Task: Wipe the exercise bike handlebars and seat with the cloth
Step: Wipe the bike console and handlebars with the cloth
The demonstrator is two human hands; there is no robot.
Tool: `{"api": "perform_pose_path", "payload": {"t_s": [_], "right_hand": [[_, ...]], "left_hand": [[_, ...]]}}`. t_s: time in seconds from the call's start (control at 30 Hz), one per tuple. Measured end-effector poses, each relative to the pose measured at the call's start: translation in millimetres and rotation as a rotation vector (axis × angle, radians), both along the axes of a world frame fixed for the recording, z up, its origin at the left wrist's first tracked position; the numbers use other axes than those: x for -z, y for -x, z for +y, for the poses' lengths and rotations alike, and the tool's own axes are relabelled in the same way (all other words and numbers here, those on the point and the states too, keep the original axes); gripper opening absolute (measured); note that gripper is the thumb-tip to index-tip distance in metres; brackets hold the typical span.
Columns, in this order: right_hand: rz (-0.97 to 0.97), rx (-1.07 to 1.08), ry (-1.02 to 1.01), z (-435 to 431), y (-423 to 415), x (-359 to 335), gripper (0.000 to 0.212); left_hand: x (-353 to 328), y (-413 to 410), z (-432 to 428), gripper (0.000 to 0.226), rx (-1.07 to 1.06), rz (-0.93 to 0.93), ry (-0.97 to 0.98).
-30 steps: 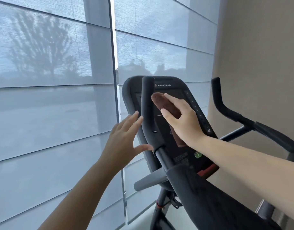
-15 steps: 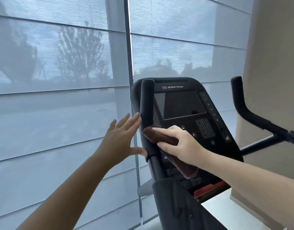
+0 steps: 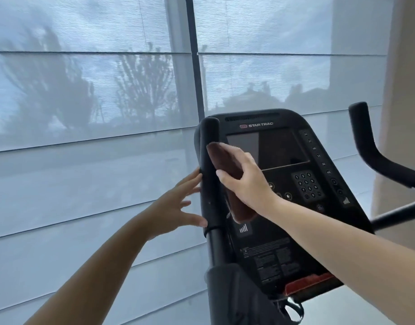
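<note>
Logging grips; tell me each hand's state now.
Left hand: open, fingers spread beside the black padded handlebar.
Right hand: pressing the brown folded cloth against it.

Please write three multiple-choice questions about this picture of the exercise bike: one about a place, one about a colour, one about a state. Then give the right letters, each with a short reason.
1. Where is the cloth?
A. against the left handlebar
B. on the right handlebar
C. on the floor

2. What colour is the cloth?
A. white
B. dark brown
C. yellow

3. How is the left hand?
A. closed in a fist
B. open, fingers spread beside the left handlebar
C. holding the cloth

Answers:
1 A, the right hand presses it onto that grip.
2 B, it shows dark brown beside the black grip.
3 B, its fingers are spread and hold nothing.
</note>
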State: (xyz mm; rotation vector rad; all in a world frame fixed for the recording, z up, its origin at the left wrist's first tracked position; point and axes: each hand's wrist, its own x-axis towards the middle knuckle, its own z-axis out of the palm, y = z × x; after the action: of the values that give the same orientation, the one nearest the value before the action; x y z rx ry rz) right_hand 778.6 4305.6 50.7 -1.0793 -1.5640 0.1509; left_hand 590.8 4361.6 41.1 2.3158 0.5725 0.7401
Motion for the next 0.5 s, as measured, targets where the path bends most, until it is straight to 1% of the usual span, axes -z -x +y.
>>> {"api": "perform_pose_path", "payload": {"t_s": [0.07, 0.13, 0.17, 0.2, 0.27, 0.37, 0.43, 0.5], "right_hand": [[-0.066, -0.063, 0.083, -14.3, -3.2, 24.9, 0.047], [-0.06, -0.19, 0.176, -29.9, -6.9, 41.1, 0.044], [-0.052, -0.225, 0.202, -33.2, -9.4, 43.8, 0.042], [-0.06, -0.217, 0.201, -33.1, -12.2, 42.1, 0.04], [-0.076, -0.078, 0.117, -22.9, -17.7, 26.6, 0.038], [0.053, 0.104, -0.135, 0.6, -16.2, -16.5, 0.039], [0.079, 0.131, -0.21, 15.1, -11.1, -41.6, 0.041], [0.096, 0.067, -0.158, 23.4, -5.1, -46.1, 0.044]], "left_hand": [[3.9, -1.0, -0.4, 0.096, 0.026, -0.043, 0.063], [7.9, -1.1, -1.9, 0.093, 0.031, -0.096, 0.138], [10.4, -0.5, -2.2, 0.093, 0.033, -0.119, 0.177], [12.7, 0.1, -3.3, 0.093, 0.038, -0.142, 0.215], [15.5, 0.9, -6.4, 0.092, 0.055, -0.181, 0.282], [18.2, 0.9, -12.3, 0.085, 0.069, -0.245, 0.368], [20.9, 0.2, -16.4, 0.078, 0.06, -0.302, 0.418], [23.5, -0.4, -19.1, 0.075, 0.055, -0.334, 0.442]]}}
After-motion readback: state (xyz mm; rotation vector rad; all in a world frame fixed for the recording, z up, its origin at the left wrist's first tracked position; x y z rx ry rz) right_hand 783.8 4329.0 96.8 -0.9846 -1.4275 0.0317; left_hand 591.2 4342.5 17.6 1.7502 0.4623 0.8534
